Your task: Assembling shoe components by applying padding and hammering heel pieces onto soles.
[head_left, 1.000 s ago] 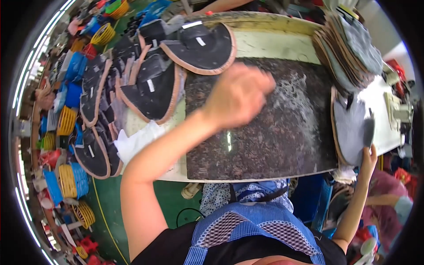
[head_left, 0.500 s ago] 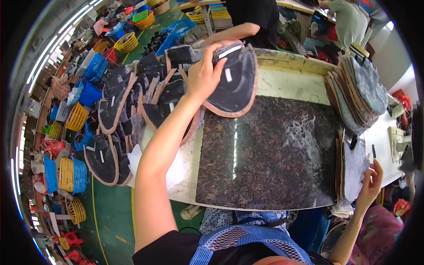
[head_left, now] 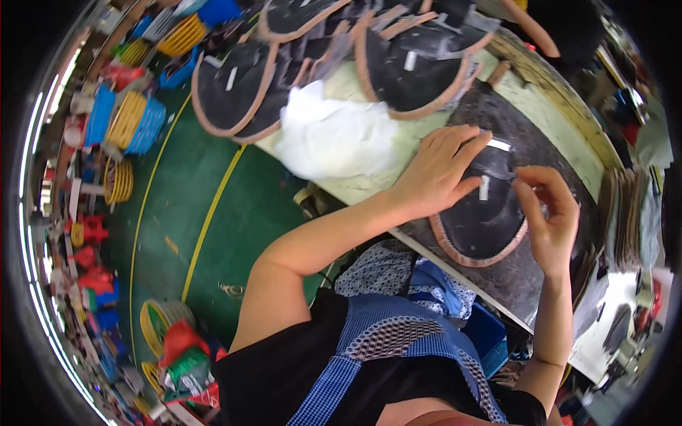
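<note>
A black shoe upper with a pinkish-tan stitched rim and two white strips lies on the dark speckled slab before me. My left hand rests on its left side, fingers stretched out and thumb apart. At the upper's right edge, my right hand has thumb and forefinger pinched together; anything small between them is hidden. More black uppers of the same kind lie overlapping at the far side of the table. A stack of grey and brown pieces stands to the right.
A crumpled white sheet lies on the pale tabletop, left of the slab. Blue and yellow baskets line the green floor at left. Another person's arm shows at the far right.
My left hand has brought the upper from above the far table down onto the slab. My right hand has come from the grey pieces to the upper's edge. The view has turned.
</note>
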Demonstrator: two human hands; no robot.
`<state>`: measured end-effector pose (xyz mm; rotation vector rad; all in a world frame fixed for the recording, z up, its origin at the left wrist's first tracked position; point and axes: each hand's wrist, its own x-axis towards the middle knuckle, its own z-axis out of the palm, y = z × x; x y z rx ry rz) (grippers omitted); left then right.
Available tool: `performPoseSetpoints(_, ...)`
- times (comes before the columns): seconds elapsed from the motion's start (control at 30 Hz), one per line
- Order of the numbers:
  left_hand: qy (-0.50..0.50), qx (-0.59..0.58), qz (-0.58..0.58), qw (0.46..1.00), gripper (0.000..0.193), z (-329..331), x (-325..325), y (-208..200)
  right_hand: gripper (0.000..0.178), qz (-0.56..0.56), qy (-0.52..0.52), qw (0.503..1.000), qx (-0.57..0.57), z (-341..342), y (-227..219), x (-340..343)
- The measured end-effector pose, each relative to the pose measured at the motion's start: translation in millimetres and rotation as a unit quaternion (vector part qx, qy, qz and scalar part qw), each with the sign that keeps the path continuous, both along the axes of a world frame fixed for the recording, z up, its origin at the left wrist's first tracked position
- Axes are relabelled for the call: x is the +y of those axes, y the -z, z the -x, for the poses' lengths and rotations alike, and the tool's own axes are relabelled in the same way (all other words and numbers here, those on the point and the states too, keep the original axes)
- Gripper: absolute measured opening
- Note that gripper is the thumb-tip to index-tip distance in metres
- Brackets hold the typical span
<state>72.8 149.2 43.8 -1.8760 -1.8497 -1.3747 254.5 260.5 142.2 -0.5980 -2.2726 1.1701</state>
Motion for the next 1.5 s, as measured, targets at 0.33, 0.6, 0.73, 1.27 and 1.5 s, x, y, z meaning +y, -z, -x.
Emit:
performPoseSetpoints(0.33, -0.289, -0.065, 0.067, 0.953, 0.032, 88.0, -186.1, 30.0, 0.026, -0.311, -0.247, 0.913, 0.091, 166.5, 95.6, -93.4)
performPoseSetpoints(0.6, -0.258, 0.027, 0.087, 0.962, 0.031, 86.2, -181.2, 28.6, 0.012, 0.068, 0.019, 0.985, 0.155, 178.0, 62.4, -8.5)
performPoseSetpoints(0.73, 0.043, -0.452, 0.072, 0.888, 0.047, 44.5, -158.7, -18.0, 0.012, -0.261, 0.015, 0.946, 0.191, 111.7, 21.2, -19.4)
performPoseSetpoints(1.27, 0.138, -0.600, 0.201, 0.762, 0.041, -21.4, -99.8, -33.1, 0.046, -0.239, -0.130, 0.958, 0.087, 8.3, 27.5, -48.6)
performPoseSetpoints(1.5, 0.165, -0.440, 0.196, 0.861, 0.057, -45.9, -96.3, -28.3, 0.020, -0.048, -0.008, 0.999, -0.024, -6.4, 40.8, -78.0)
